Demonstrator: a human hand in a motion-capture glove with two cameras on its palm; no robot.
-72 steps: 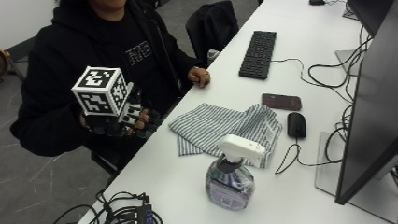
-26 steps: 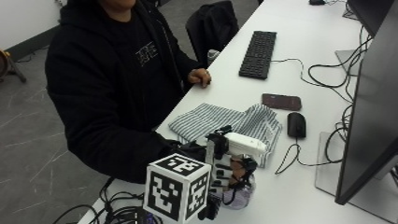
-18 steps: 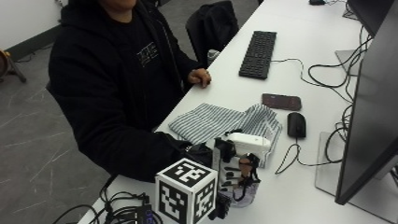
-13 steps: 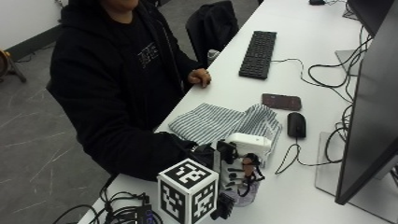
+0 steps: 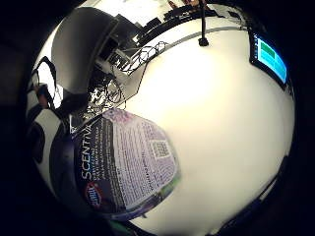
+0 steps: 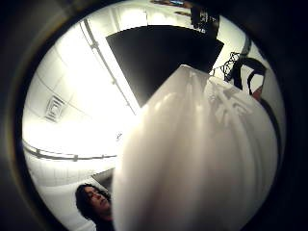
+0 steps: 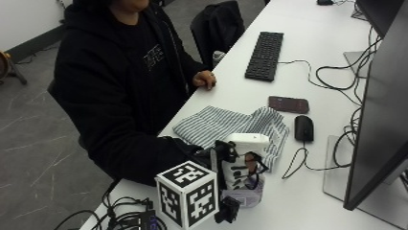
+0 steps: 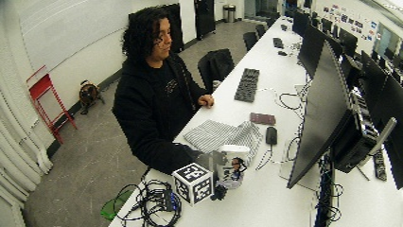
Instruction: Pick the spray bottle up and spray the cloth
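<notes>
In the outside view a clear spray bottle (image 7: 247,190) with a white head stands on the white table (image 7: 306,201), near its front edge. My gloved right hand (image 7: 220,160) is against the bottle's neck from the person's side, fingers curled round it under the head. The striped cloth (image 7: 220,125) lies crumpled just behind the bottle. The little finger side palm view shows the bottle's label (image 5: 123,162) close up; the thumb side palm view is mostly filled by the white spray head (image 6: 202,159). The wide outside view shows the bottle (image 8: 232,166) and cloth (image 8: 220,135) the same way.
A black mouse (image 7: 303,128) and a dark phone (image 7: 288,103) lie beyond the cloth, a black keyboard (image 7: 265,55) farther back. A big monitor (image 7: 382,110) stands to the right with cables. The bare left hand (image 7: 205,79) rests at the table edge. Cables (image 7: 127,215) pile by the corner.
My right hand came from beside the person's lap, off the table, over to the spray bottle and curled round its neck. The bottle and cloth have stayed where they were.
</notes>
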